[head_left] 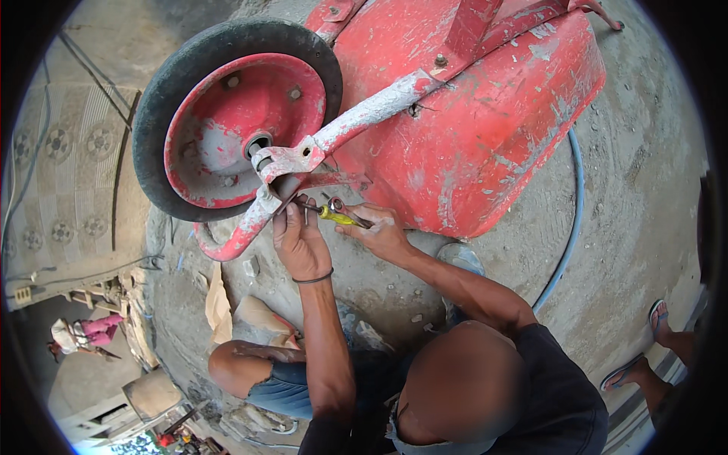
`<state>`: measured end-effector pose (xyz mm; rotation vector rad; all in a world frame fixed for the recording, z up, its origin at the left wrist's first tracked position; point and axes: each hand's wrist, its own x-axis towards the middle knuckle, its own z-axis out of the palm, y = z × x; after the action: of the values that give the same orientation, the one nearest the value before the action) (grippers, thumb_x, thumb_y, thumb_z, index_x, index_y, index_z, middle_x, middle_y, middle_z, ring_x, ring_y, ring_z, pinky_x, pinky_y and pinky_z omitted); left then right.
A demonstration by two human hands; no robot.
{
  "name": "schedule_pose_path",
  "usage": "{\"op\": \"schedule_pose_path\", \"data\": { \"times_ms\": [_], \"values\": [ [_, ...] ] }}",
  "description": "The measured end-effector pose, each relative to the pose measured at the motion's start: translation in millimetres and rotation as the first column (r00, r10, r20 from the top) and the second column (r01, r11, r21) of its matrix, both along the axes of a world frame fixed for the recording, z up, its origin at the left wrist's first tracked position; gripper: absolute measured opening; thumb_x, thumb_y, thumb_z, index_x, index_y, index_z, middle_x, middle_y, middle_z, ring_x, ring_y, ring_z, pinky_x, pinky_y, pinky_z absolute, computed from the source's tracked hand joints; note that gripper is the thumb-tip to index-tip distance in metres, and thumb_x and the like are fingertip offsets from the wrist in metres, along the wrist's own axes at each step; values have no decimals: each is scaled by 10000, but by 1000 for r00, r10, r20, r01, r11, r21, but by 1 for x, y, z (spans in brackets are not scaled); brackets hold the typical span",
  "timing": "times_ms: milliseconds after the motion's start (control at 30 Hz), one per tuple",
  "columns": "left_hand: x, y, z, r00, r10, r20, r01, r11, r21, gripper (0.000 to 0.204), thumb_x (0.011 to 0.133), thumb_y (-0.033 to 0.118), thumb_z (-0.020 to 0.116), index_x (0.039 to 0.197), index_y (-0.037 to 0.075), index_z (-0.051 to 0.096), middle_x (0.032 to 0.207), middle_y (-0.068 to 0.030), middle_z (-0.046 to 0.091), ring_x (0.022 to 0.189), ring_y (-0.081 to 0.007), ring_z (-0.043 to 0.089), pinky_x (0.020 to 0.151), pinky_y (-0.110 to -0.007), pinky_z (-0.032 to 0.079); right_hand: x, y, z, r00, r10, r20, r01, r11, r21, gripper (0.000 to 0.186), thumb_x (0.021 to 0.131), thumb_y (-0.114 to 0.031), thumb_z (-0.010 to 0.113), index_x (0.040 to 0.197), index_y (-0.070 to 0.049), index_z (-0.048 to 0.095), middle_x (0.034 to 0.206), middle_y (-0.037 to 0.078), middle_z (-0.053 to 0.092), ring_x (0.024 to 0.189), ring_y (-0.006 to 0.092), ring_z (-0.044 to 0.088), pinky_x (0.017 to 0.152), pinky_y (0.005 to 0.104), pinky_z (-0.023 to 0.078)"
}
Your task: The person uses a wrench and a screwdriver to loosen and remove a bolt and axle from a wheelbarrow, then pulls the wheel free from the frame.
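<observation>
An upturned red wheelbarrow (470, 152), flaked and smeared with grey, has its black-tyred wheel (155, 136) on a tubular frame (356, 106). My left hand (299, 246) is raised to the underside of the bracket (288, 159) by the axle, fingers pinched on something I cannot make out, beside the screwdriver's shaft. My right hand (379, 231) grips a yellow-handled screwdriver (334, 215) and what looks like a metal wrench (339, 205), just right of my left hand and below the bracket.
A blue hose (575, 189) curves over the concrete. Brown paper (218, 303) and a sack (262, 324) lie lower left. A person in pink trousers (95, 334) is at the far left; someone's sandalled feet (629, 371) are at the right. Cables (91, 64) cross the upper left.
</observation>
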<state>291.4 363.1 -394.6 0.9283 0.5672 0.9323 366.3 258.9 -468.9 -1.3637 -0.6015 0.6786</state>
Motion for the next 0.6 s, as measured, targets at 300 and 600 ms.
{"op": "schedule_pose_path", "data": {
  "times_ms": [300, 600],
  "values": [
    [12, 4, -5, 1000, 14, 1, -14, 998, 66, 273, 936, 30, 556, 1207, -1, 563, 1132, -93, 619, 991, -210, 576, 950, -377, 448, -5, 21, -21, 985, 2, -175, 26, 987, 158, 312, 773, -147, 799, 1019, 7, 686, 837, 5, 634, 745, 65, 498, 661, 264, 440],
    [9, 2, -5, 996, 75, -48, -63, 975, 211, 308, 945, 85, 572, 1235, -17, 544, 1175, -117, 610, 1058, -207, 578, 1002, -381, 431, -11, 31, -3, 990, -137, -33, 133, 986, -98, 274, 774, -108, 787, 999, 8, 681, 852, 6, 647, 741, 71, 522, 675, 267, 454]
  ]
}}
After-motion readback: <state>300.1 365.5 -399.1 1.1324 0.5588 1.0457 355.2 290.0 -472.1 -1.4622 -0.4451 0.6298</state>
